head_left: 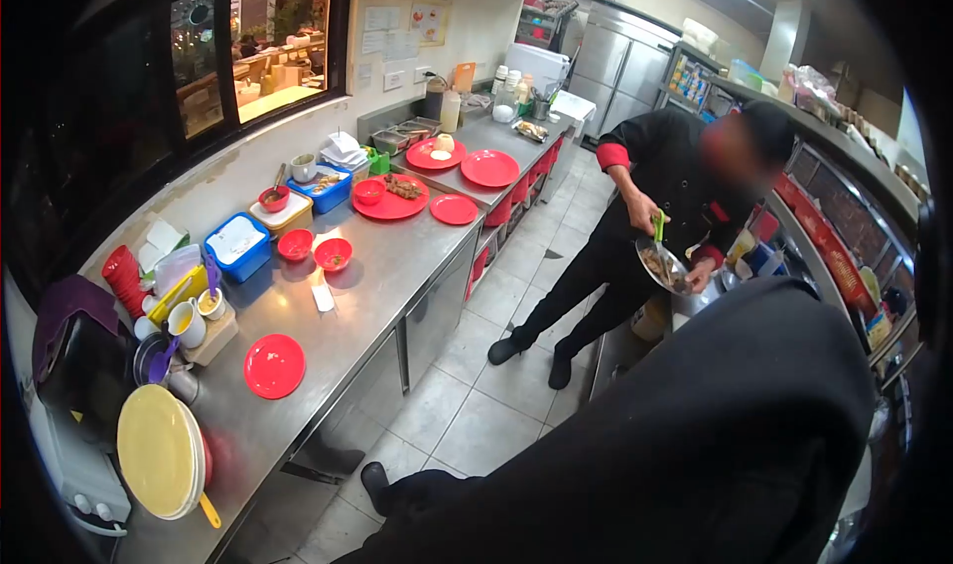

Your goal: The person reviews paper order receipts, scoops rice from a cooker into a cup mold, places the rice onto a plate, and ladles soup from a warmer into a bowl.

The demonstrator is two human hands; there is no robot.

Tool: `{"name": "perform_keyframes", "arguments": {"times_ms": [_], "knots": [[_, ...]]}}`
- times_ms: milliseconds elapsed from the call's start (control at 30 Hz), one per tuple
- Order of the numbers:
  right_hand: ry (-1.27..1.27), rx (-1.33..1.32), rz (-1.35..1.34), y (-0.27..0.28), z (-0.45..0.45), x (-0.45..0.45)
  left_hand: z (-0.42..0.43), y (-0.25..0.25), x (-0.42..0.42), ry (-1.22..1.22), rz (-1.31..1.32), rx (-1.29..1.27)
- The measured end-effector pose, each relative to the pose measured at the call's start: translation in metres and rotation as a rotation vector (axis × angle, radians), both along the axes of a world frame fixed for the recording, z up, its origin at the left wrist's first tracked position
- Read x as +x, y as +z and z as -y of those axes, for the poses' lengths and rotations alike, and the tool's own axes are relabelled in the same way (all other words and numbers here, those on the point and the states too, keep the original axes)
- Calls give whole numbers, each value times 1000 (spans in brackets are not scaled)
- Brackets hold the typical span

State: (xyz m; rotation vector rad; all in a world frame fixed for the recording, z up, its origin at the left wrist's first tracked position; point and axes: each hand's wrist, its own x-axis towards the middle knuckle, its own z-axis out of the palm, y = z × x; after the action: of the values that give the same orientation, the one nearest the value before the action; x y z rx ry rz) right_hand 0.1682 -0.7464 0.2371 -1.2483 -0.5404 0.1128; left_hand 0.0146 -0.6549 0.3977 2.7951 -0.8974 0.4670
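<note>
Neither of my hands shows in the head view. A black-clothed arm or shoulder [675, 435] fills the lower right and hides what lies behind it. Across the aisle a co-worker [685, 177] in black with red cuffs holds a metal bowl [663, 266] of food, tilted, and a green-handled utensil [658, 226] in it. On the steel counter [347, 336] at the left lie a red plate [274, 366] with small crumbs, two red bowls [334, 255] and a small white item [323, 298]. Farther back, a large red plate [391, 197] carries brown food and a small red bowl.
Blue containers [237, 246] line the wall side. A stack of red cups [123, 276], mugs [186, 322] and a round yellowish lid [159, 453] stand at the near left. The co-worker stands on the tiled floor [467, 385] beside the right-hand shelving [844, 256].
</note>
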Motion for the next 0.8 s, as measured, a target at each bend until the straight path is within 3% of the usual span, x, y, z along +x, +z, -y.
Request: {"name": "perform_keyframes", "arguments": {"times_ms": [167, 500, 600, 667, 700, 733, 767, 800], "knots": [[-63, -67, -65, -36, 34, 3, 22, -10, 4, -33, 27, 7], [-21, -217, -256, -99, 51, -33, 54, -26, -76, -325, 120, -53], [28, -262, -354, -123, 55, -56, 17, -68, -39, -173, -4, -197], [35, -370, -332, -138, 51, -71, -47, -122, 5, -42, 27, -461], [-51, -508, -204, -133, 46, -83, -80, -147, 11, 15, 94, -711], [-148, -651, -83, -129, 41, -95, -105, -170, 11, 237, -39, -803], [-403, -663, 187, -144, 40, -105, -122, -199, 11, 429, -209, -932], [-431, -668, 175, -142, 37, -113, -132, -212, 3, 547, -382, -1013]]}}
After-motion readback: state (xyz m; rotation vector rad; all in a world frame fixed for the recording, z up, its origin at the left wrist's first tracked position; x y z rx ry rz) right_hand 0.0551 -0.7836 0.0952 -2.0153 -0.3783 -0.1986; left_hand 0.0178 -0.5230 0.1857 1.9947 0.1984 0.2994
